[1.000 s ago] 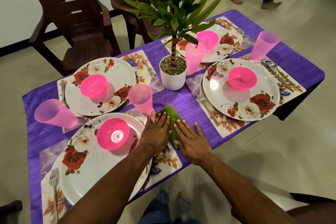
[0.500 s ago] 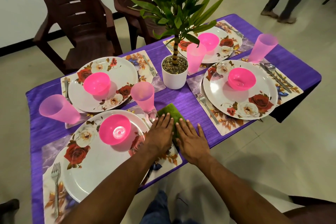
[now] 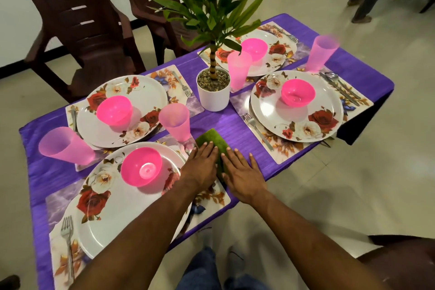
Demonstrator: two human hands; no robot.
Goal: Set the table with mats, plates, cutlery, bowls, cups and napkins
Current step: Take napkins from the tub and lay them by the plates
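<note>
Green napkin [image 3: 213, 142] pinned flat by left hand [image 3: 201, 165] and right hand [image 3: 242, 175], fingers straight, gripping nothing; likely smoothing its fold.

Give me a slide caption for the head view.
Both hands, left and right, press a green napkin flat.

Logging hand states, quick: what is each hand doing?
Left hand: open, fingers flat on the green napkin.
Right hand: open, fingers flat on the same napkin.
</note>
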